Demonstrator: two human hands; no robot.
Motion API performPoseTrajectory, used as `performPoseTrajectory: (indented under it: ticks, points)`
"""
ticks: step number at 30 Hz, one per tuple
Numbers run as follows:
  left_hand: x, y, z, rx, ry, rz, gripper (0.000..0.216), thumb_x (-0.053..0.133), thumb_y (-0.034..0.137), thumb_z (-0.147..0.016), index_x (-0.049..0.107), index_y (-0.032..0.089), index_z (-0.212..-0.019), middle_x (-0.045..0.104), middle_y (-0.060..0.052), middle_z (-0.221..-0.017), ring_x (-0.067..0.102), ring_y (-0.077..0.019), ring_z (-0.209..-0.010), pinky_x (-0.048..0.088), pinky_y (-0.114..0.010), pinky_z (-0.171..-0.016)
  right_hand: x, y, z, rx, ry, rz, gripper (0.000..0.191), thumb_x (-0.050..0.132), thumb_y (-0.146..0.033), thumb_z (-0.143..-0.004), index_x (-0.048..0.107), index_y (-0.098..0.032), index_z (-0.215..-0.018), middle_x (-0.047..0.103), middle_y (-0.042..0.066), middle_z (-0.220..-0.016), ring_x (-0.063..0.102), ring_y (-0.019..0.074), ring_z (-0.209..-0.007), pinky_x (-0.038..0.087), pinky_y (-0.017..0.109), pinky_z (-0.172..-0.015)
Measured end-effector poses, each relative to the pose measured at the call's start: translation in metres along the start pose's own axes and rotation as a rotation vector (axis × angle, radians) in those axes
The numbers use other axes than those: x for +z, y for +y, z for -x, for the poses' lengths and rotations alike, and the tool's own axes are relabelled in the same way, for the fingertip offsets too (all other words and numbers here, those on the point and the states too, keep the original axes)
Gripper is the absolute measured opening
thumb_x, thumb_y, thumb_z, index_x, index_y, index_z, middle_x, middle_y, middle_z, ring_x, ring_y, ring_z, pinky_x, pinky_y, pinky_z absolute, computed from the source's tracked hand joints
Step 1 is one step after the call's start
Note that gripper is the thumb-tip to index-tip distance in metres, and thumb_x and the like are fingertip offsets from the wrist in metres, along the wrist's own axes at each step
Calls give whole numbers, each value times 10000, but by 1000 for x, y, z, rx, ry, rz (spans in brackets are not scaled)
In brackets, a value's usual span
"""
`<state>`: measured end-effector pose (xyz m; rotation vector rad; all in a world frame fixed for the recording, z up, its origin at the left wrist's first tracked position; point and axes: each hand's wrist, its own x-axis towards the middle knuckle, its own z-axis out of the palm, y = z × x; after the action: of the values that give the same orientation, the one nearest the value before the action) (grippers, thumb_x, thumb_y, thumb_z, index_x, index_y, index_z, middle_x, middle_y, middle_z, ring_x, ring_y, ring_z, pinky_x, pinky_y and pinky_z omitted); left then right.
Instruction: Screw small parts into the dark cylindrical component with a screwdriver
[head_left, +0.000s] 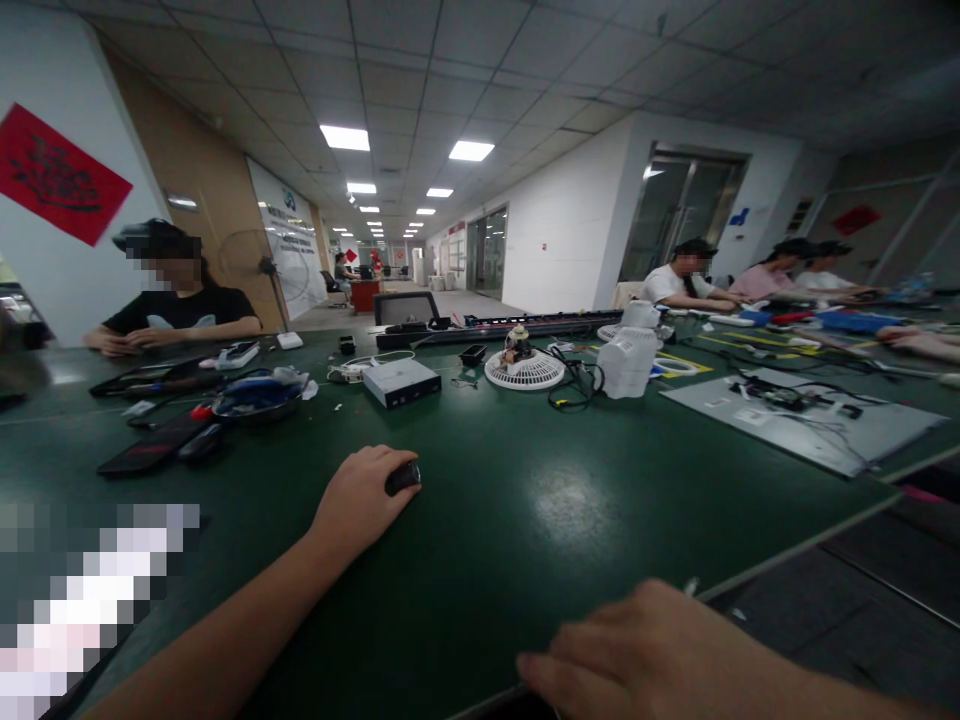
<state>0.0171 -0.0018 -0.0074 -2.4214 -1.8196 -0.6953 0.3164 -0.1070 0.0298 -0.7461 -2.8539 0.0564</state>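
My left hand [360,498] is closed around a small black cylinder [405,478], resting at the green tabletop. Only the cylinder's end, with a shiny rim, sticks out past the fingers, so its exact kind does not show. Lower right, my right hand [630,650] is over the near table edge, smeared by motion. Its fingers look bent, and whether they hold anything is hidden. Beyond my left hand lies a grey optical disc drive [401,381]. To its right is a white round fan grille [525,369] with a motor on top.
A white plastic housing [628,358] with a black cable stands behind. Metal panel [802,415] with wires lies right. At left are a bowl of parts [259,395] and a black flat case [154,445]. Several people sit around the green table [480,560]; its near edge runs diagonally.
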Motion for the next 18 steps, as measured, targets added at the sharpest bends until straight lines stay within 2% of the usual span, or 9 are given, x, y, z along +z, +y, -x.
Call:
performPoseTrajectory:
  ticks: [2,4,6,9,10,13,15,18]
  points:
    - [1,-1,-1,-8,11,-2,363,633,368,-837,669,231,-1171,689,-61,-1098,608,-268,-1023,460,-416,-900,-33,13,-38,-33,28,66,289,584,-169,-866,673,-256,-1128,715,28,-824,661,151,-624,464,253,-532]
    - [0,-2,-3,-21,16,-10,352,633,346,-833,676,226,-1161,692,-62,-1086,611,-267,-1023,460,-409,-904,-42,39,-83,16,29,162,222,591,-179,-861,715,-238,-1035,702,54,-935,661,166,-651,462,270,-552]
    - [-3,-4,-4,-50,17,-14,346,635,334,-826,682,225,-1150,698,-63,-1073,616,-266,-1021,463,-399,-900,-32,72,-127,51,-35,231,185,609,-155,-832,745,-212,-943,687,87,-1030,674,191,-710,470,284,-587]
    - [-9,-9,-6,-119,16,-2,360,634,350,-818,682,226,-1153,701,-63,-1081,625,-265,-1024,473,-391,-891,-1,114,-174,6,-163,148,303,637,-126,-808,726,-203,-1087,720,83,-1027,681,235,-915,496,290,-719]
    - [-10,-12,-6,-139,13,6,364,633,357,-817,682,226,-1153,701,-63,-1086,628,-265,-1026,476,-391,-889,9,124,-181,30,-180,107,308,639,-148,-821,717,-194,-1115,726,83,-1041,679,241,-942,501,300,-757]
    - [-13,-18,-6,-170,-6,31,368,632,373,-812,686,227,-1146,705,-62,-1092,635,-263,-1030,481,-387,-890,28,142,-184,73,-57,-3,305,595,-230,-887,690,-172,-1171,711,96,-1123,667,235,-1009,499,317,-853]
    - [-14,-21,-5,-173,-13,39,370,634,381,-809,687,229,-1142,707,-62,-1098,637,-261,-1036,482,-383,-897,32,148,-175,61,14,-17,390,635,-269,-859,654,-147,-1228,667,129,-1211,638,262,-1082,485,349,-916]
    - [-14,-19,-5,-176,-18,37,381,637,385,-802,685,235,-1148,710,-62,-1100,640,-261,-1037,481,-382,-908,32,151,-165,82,5,-52,390,624,-310,-860,664,-134,-1205,640,147,-1242,635,274,-1086,480,371,-940]
